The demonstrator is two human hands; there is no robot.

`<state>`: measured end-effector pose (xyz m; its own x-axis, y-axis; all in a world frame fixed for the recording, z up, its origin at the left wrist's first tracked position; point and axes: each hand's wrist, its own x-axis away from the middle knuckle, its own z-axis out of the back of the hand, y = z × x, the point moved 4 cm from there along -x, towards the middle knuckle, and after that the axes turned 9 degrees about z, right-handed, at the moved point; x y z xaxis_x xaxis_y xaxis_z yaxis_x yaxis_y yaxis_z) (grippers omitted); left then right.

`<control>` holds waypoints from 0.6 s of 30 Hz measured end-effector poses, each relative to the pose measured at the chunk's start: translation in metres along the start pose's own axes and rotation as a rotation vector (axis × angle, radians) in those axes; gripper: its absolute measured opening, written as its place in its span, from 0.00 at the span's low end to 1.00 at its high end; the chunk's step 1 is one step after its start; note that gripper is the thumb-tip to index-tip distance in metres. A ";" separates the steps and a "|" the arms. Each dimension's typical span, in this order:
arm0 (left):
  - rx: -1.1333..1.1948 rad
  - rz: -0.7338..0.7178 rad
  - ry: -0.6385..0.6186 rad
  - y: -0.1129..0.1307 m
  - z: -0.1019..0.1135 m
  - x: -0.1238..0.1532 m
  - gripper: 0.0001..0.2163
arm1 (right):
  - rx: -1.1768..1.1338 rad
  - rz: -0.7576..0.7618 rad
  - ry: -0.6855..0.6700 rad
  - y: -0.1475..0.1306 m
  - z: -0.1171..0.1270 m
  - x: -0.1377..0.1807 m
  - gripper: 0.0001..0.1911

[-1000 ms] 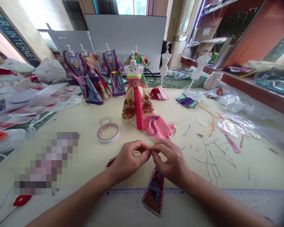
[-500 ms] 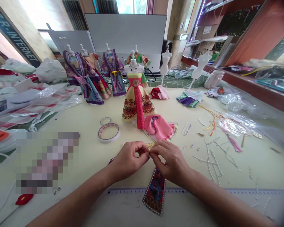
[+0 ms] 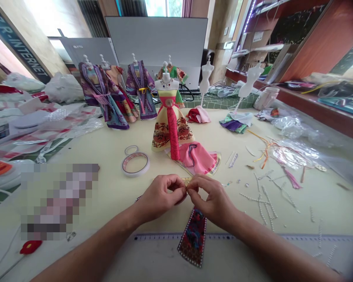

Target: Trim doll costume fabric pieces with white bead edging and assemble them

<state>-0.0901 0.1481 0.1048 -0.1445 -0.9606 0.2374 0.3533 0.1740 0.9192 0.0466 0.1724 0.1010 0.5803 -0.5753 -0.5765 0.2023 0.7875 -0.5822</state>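
Observation:
My left hand (image 3: 164, 194) and my right hand (image 3: 208, 196) meet fingertip to fingertip at the middle of the table, each closed in a pinch. Between them they hold a dark patterned fabric strip (image 3: 192, 239) edged with small white beads. Its wide end hangs below my right hand and lies across a ruler (image 3: 153, 237). A bit of the same edging shows left of my left hand; the middle part is hidden by my fingers. Just behind my fingertips lies a gold beaded band (image 3: 186, 181), mostly covered.
A doll-size dress form in a yellow and red dress (image 3: 173, 129) stands ahead, a pink fabric piece (image 3: 198, 156) before it. Tape roll (image 3: 135, 163) lies left. Bead strings (image 3: 267, 201) and a pink tassel (image 3: 292, 178) lie right. Several dressed forms and bare mannequins (image 3: 206, 76) stand behind.
Both hands stay pinched at nearly the same spot, with only slight finger movement. The fabric strip and the things around it look unchanged.

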 end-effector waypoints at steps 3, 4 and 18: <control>-0.013 -0.012 0.013 0.001 0.000 0.001 0.06 | -0.002 0.007 -0.010 0.000 0.000 0.000 0.06; -0.026 -0.021 0.019 0.001 0.000 0.001 0.06 | 0.003 0.012 -0.011 0.000 0.000 0.000 0.06; -0.108 -0.046 0.063 0.002 -0.004 0.003 0.06 | 0.105 0.054 0.011 -0.002 -0.002 0.001 0.08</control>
<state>-0.0864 0.1449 0.1059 -0.1060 -0.9793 0.1723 0.4455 0.1081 0.8888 0.0452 0.1696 0.1009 0.5837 -0.5337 -0.6119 0.2533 0.8357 -0.4873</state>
